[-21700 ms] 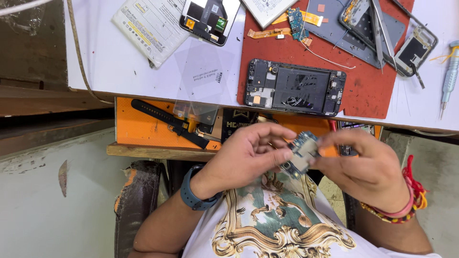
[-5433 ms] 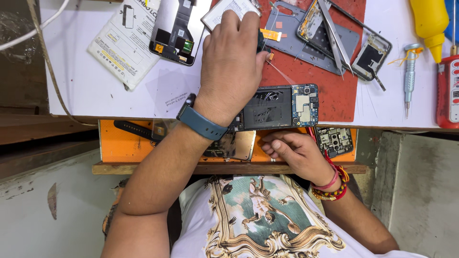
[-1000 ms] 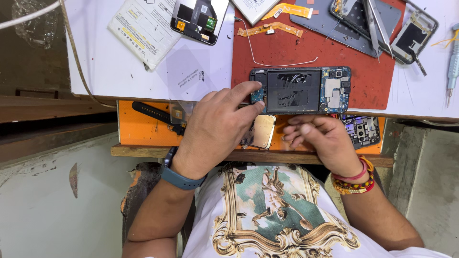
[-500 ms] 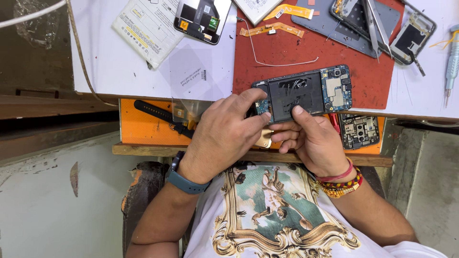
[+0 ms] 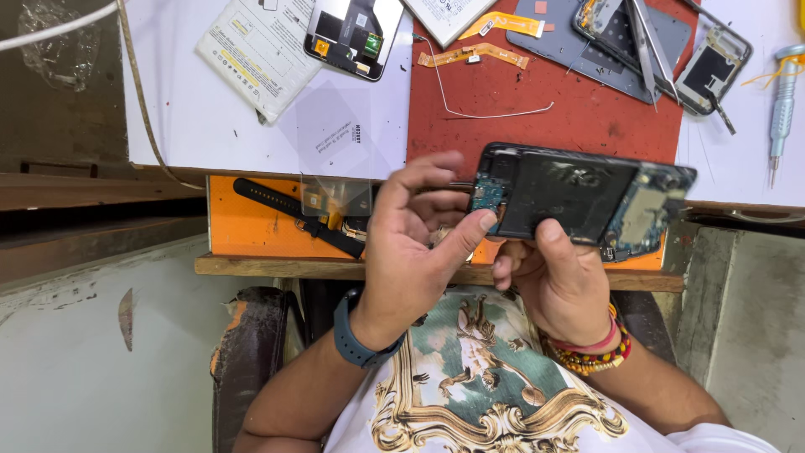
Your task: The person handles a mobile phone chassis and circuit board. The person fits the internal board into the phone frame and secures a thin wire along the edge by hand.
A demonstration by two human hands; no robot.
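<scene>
I see both hands raised in front of the chest, just below the edge of the white bench (image 5: pixel 210 126). The right hand (image 5: pixel 558 281) grips an opened phone body (image 5: pixel 579 201) from below, thumb lying across its dark inner face, fingers curled beneath; the phone is lifted clear of the red work mat (image 5: pixel 537 84) and tilted, its back cover off, a small green board visible at its left end and a metal shield near its right. The left hand (image 5: pixel 411 243) sits at the phone's left end, thumb tip pressed against the corner by the green board, fingers bent; a thin dark tool tip shows between the fingers, but I cannot tell how it is gripped. On the mat lie orange flex cables (image 5: pixel 474 57), a thin white wire (image 5: pixel 495 109) and a grey back cover (image 5: pixel 620 42) carrying tweezers. A second stripped phone (image 5: pixel 352 33) rests on the white surface beside a printed sheet (image 5: pixel 251 54). A screwdriver (image 5: pixel 781 101) lies at the far right. A black watch strap (image 5: pixel 298 218) lies in the orange drawer (image 5: pixel 251 226).
</scene>
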